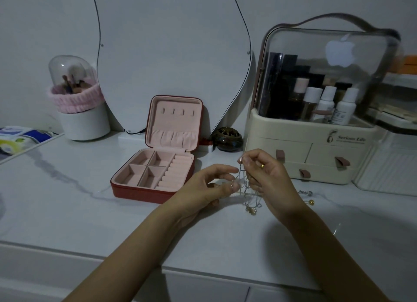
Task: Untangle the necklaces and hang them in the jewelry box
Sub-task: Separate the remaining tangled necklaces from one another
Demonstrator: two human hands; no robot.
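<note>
The right hand [265, 177] holds the tangled necklaces [244, 189] up above the surface [67, 211], its grip a fingertip pinch near the top of the chains, probably so that their weight pulls the strands straight and shows where they cross. The chains hang down between the two hands, and the small pendants [251, 210] at the bottom seem to rest on or just above the surface. The left hand [212, 186] comes in from the side, thumb and fingertips closed in a light pinch on one strand lower down, which looks like an attempt to draw that strand sideways out of the knot. The jewelry box [155, 166] stands open just left of the hands, its lid upright so that the row of hooks [178, 112] in the pink lining faces the person; no chain hangs there yet. A few small loose pieces [308, 196] lie on the surface to the right, near the cream cosmetics organizer [316, 143]. The untangling seems to be at an early stage.
</note>
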